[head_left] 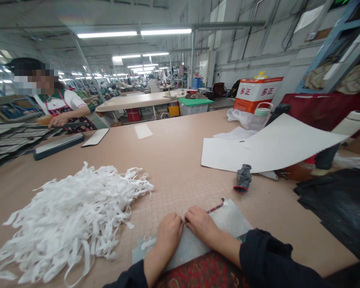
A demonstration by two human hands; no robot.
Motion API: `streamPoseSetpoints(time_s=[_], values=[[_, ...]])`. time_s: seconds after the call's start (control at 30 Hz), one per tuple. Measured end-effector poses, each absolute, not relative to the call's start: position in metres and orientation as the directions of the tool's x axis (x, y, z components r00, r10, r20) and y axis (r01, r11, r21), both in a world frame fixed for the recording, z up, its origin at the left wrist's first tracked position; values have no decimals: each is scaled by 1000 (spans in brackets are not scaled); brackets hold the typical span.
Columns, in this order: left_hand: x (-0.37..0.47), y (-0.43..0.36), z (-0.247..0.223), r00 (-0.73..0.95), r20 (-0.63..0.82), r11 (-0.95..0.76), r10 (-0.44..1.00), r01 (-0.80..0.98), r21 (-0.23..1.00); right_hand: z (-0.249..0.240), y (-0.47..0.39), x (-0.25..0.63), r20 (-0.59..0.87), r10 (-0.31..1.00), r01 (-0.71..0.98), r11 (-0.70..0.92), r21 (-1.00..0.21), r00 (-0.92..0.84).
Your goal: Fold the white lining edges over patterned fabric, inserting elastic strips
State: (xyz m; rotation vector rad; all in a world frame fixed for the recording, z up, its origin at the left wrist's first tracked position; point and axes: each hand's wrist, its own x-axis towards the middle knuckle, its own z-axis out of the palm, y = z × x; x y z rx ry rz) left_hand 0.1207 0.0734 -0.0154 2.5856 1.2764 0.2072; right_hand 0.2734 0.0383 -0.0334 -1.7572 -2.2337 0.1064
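Observation:
My left hand [169,233] and my right hand [201,225] rest side by side on a grey flat piece [228,218] lying at the near edge of the tan table [174,160]. The fingertips of both hands meet at the piece's upper edge, where a thin dark-red strip [215,208] runs along it. Whether the fingers pinch that strip I cannot tell. A white bit of tape [148,243] lies on the piece's left end. A big heap of white strips [69,218] lies to the left of my hands.
A rolled dark glove [243,179] and large white sheets [267,150] lie to the right, black material [342,208] further right. Another person [58,108] works at the far left beside stacked dark panels [15,140]. An orange-white box [255,94] stands at the back.

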Motion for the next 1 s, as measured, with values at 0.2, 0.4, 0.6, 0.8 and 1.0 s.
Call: streamPoseSetpoints(time_s=[0.2, 0.4, 0.6, 0.8, 1.0], values=[[121, 76, -22, 561, 17, -533, 828, 777, 335, -40, 43, 273, 226, 946, 944, 274, -186, -230], [113, 80, -14, 589, -42, -509, 807, 730, 456, -36, 48, 282, 127, 969, 914, 243, -324, -212], [112, 80, -10, 597, -51, -488, 801, 700, 522, -24, 47, 288, 67, 968, 856, 246, -455, -243], [114, 78, -9, 596, -36, -481, 803, 682, 551, -16, 43, 288, 73, 957, 840, 280, -465, -279], [117, 79, -11, 614, -23, -507, 789, 673, 538, -19, 45, 288, 76, 957, 842, 283, -459, -281]])
